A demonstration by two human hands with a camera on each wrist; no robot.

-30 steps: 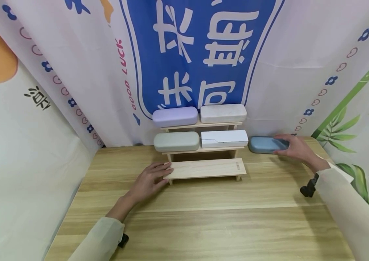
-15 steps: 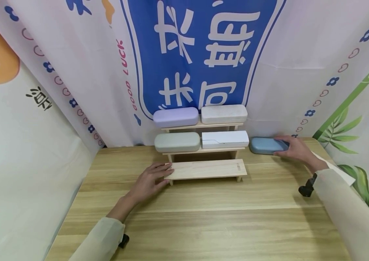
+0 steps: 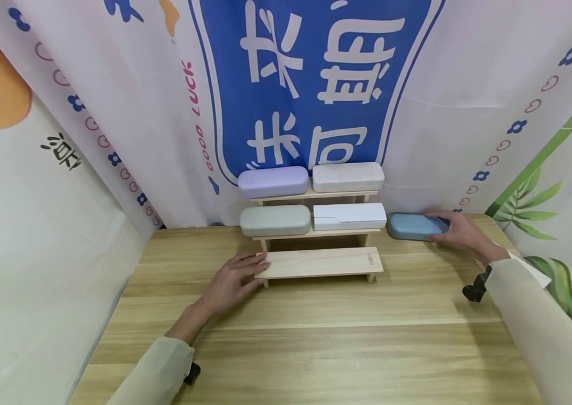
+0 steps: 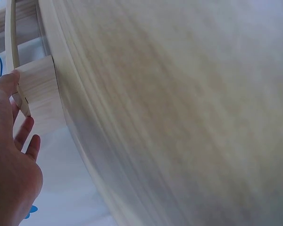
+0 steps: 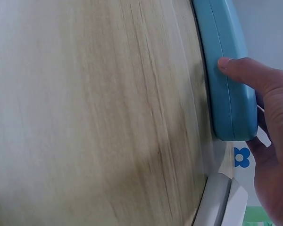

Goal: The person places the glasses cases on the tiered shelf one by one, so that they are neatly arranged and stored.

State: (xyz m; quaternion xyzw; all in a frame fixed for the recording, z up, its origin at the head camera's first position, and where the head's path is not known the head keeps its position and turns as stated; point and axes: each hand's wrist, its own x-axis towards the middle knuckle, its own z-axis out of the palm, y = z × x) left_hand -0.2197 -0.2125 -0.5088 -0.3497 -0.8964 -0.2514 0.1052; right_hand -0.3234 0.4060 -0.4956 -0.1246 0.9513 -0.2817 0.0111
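Note:
At the right of the stepped wooden stand, a blue glasses case (image 3: 414, 226) lies flat on the table. My right hand (image 3: 460, 232) grips its right end, and in the right wrist view the thumb presses the side of the case (image 5: 228, 94). My left hand (image 3: 230, 283) holds the left end of the stand's lowest step (image 3: 323, 262), fingers on top and thumb by the front leg. Its hold on the wood also shows in the left wrist view, with the hand (image 4: 12, 155) at the left edge.
On the top step stand a lilac case (image 3: 273, 181) and a whitish case (image 3: 348, 177). The middle step carries a grey-green case (image 3: 275, 220) and a white case (image 3: 349, 217). A white object (image 3: 531, 269) lies partly behind the right forearm. Printed curtains (image 3: 427, 135) border the wooden table (image 3: 316, 349).
The whole head view has shifted very slightly. Both hands keep their hold, on the stand and on the blue case.

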